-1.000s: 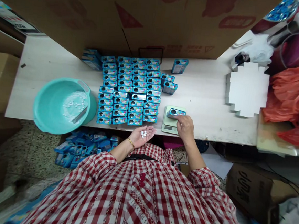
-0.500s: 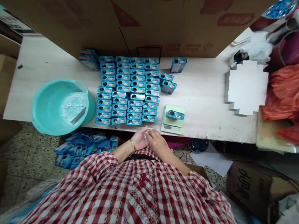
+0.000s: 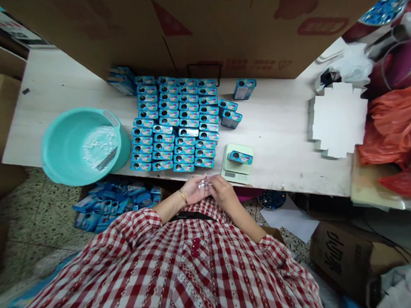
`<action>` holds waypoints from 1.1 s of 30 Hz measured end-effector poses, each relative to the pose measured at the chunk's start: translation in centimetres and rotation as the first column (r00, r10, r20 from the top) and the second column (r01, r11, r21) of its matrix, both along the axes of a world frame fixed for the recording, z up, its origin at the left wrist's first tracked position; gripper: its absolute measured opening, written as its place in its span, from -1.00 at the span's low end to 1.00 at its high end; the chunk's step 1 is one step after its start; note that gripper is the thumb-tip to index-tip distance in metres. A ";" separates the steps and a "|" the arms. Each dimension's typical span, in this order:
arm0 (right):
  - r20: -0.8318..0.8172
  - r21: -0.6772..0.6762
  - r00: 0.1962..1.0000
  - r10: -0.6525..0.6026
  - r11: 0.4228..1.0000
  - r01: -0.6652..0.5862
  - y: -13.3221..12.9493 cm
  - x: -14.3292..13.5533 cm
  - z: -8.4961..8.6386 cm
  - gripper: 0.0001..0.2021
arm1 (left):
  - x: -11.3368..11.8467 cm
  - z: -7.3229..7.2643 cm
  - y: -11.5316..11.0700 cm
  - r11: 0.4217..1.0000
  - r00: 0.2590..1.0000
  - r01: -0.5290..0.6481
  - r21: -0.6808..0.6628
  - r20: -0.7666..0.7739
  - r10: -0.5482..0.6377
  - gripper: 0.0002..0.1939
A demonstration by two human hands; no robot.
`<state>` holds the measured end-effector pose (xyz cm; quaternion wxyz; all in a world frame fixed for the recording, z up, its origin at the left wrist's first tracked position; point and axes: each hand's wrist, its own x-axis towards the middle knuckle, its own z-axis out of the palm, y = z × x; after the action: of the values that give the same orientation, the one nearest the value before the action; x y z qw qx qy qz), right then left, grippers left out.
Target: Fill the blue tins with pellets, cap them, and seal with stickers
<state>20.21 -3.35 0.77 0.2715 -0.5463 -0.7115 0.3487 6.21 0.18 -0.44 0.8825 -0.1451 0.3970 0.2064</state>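
My left hand (image 3: 192,190), with a gold bangle at the wrist, is turned palm up in front of the table edge. Several small white tablets (image 3: 202,184) lie in its cupped palm. Right beside that palm is my right hand (image 3: 221,189), its fingers bent and pinched together; whatever they hold is too small to make out. Just beyond it, a pale green digital scale (image 3: 236,176) carries one small blue box (image 3: 241,157) with a round opening on top. Rows of matching blue boxes (image 3: 185,141) stand close together left of the scale.
A turquoise tub (image 3: 58,145) at the left holds white tablets and a metal scoop. White cut card (image 3: 338,119) lies at the right, near red plastic bags (image 3: 395,135). A large cardboard carton (image 3: 215,29) stands along the back. More blue boxes (image 3: 116,204) sit below the table.
My hands have drawn slightly apart. My right hand has shifted a little to the right, uncovering the white tablets in my left palm. The boxes and scale stay in place.
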 end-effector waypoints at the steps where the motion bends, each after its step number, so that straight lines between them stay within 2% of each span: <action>1: -0.012 0.001 1.000 -0.027 1.000 0.027 0.4 0.7 0.2 -0.80 | 0.2 0.0 0.2 1.000 1.000 0.001 0.008 0.008 -0.001 -0.72; 5: -0.039 0.028 0.981 -0.190 0.981 0.192 2.4 3.8 0.7 -0.86 | 1.5 0.4 1.6 0.997 0.999 0.003 0.071 0.033 -0.005 -0.71; 8: 0.030 0.105 0.952 -0.305 0.948 0.301 4.2 5.8 0.5 -0.86 | 2.5 0.9 3.1 0.993 1.000 -0.001 0.118 0.001 0.001 -0.70; 13: 0.135 0.172 0.932 -0.335 0.935 0.311 5.6 7.4 0.0 -0.82 | 2.3 1.3 4.2 0.990 0.997 -0.035 0.138 -0.059 0.044 -0.71; 16: 0.128 0.202 0.905 -0.406 0.904 0.377 4.7 8.1 0.0 -0.80 | 1.3 1.1 3.6 0.992 0.991 -0.067 0.107 -0.111 0.079 -0.73; 20: 0.107 0.240 0.865 -0.490 0.857 0.456 2.4 9.3 0.1 -0.79 | 0.0 0.4 2.0 0.997 0.987 -0.053 0.048 -0.151 0.060 -0.76; 25: 0.065 0.256 0.763 -0.643 0.750 0.610 -0.2 11.1 -0.3 -0.81 | -0.9 -0.2 0.6 0.998 0.980 -0.025 0.053 -0.194 0.035 -0.73; 29: 0.024 0.172 0.704 -0.709 0.697 0.696 -0.8 12.1 -0.8 -0.81 | -0.9 0.0 0.6 0.996 0.980 -0.003 0.088 -0.196 0.020 -0.73; 31: -0.011 0.087 0.703 -0.711 0.700 0.709 -0.8 12.3 -1.4 -0.77 | -0.8 0.2 0.7 0.995 0.980 0.002 0.099 -0.196 0.017 -0.77; 33: -0.052 0.002 0.726 -0.686 0.727 0.687 -0.5 12.3 -2.4 -0.69 | -0.8 0.3 0.7 0.995 0.979 0.000 0.097 -0.202 0.019 -0.79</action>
<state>32.52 -3.81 -1.64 0.4035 -0.7593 -0.4562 0.2291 5.40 0.91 -0.14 0.8424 -0.0826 0.4736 0.2432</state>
